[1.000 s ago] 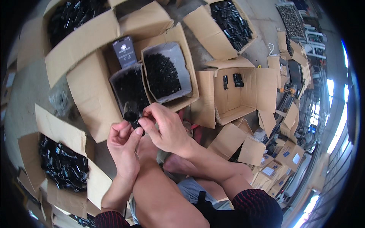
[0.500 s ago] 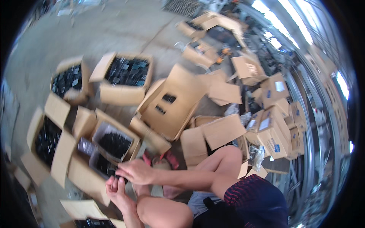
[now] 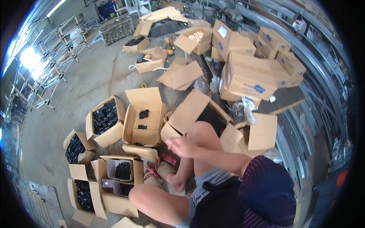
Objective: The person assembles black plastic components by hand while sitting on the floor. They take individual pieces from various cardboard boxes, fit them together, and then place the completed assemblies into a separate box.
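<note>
My right hand [image 3: 181, 147] is above my lap, its fingers curled in and slightly blurred. Anything inside it is hidden. My left hand is out of view. Just beyond the right hand stands an open cardboard box [image 3: 188, 112] with dark parts inside, partly covered by my knee. To its left, another open box [image 3: 131, 127] has a few small black pieces [image 3: 143, 114] on its inner cardboard. Nearer my left knee, a box [image 3: 114, 203] holds grey bins, one with a heap of small black parts [image 3: 123, 170].
Boxes of black parts [image 3: 105, 117] stand to the left. Closed cartons [image 3: 247, 76] are stacked at the right, beside long metal profiles [image 3: 319, 64]. Clear plastic bags [image 3: 249, 110] lie near the cartons. A power drill [image 3: 169, 45] stands farther off. Metal frames [image 3: 49, 64] are at far left.
The view has swung, showing more of the floor and the far left. My right hand has moved away from the grey bins to above my lap, apart from my left hand, which has left the view.
</note>
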Available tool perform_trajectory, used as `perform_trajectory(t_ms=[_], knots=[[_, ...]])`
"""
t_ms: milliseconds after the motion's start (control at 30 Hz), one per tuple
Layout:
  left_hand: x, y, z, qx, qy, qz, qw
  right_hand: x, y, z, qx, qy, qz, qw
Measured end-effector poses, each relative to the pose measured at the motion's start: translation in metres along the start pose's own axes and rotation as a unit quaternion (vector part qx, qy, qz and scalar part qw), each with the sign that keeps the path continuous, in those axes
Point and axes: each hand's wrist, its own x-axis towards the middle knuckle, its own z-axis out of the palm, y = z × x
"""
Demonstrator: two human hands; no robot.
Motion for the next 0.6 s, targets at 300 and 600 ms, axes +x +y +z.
perform_trajectory(t_ms=[300,600], knots=[[-0.045,-0.029,-0.018,-0.049,-0.03,0.0,0.998,-0.059,-0.034,-0.03,0.106,0.034,-0.002,0.994],[-0.052,0.059,0.038,-0.037,-0.11,0.199,0.973,-0.052,-0.06,-0.062,0.082,0.194,-0.146,0.966]])
